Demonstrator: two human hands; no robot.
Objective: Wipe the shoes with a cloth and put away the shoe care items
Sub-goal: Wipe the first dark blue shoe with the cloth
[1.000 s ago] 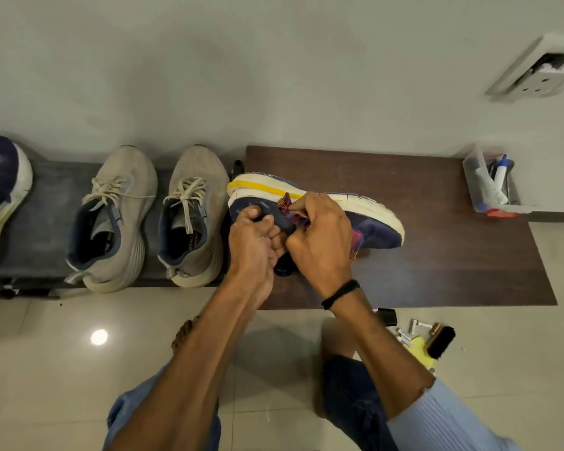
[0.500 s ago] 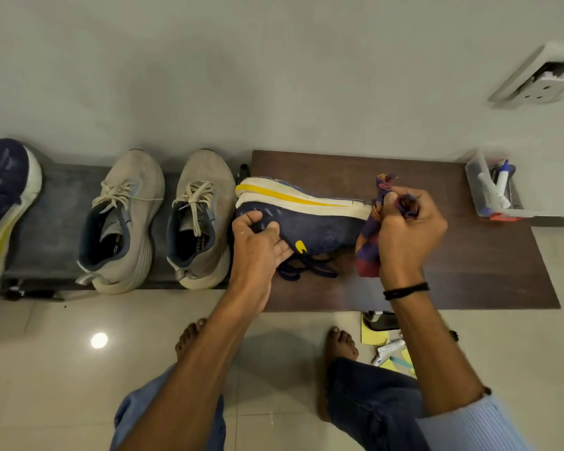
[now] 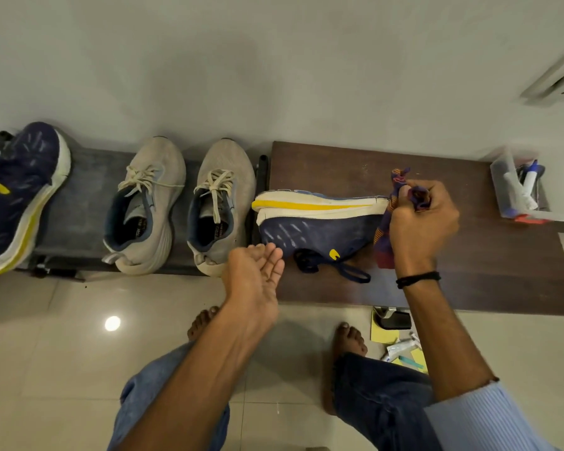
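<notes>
Looking down, I see a pale wall (image 3: 274, 60) meeting a glossy tiled floor (image 3: 46, 353), with a low dark rack (image 3: 85, 177) against it on the left. A rack-side navy shoe (image 3: 17, 196) overhangs the rack's left end, and a grey pair (image 3: 147, 206) sits beside it, toes to the wall. My left grip (image 3: 258, 271) is released, palm up, with its fingertips at the lower edge of the tipped navy shoe (image 3: 319, 229); I cannot tell if they touch. That shoe lies on its side at the left end of the brown desk (image 3: 485, 271), sole toward the wall. My right grip (image 3: 420, 222) is clenched round the patterned cloth (image 3: 383, 236) at the shoe's right end. Bare wood runs rightward to a clear container (image 3: 505, 187) in the far corner. Small items (image 3: 393, 319) lie on the floor below the desk's front edge.
</notes>
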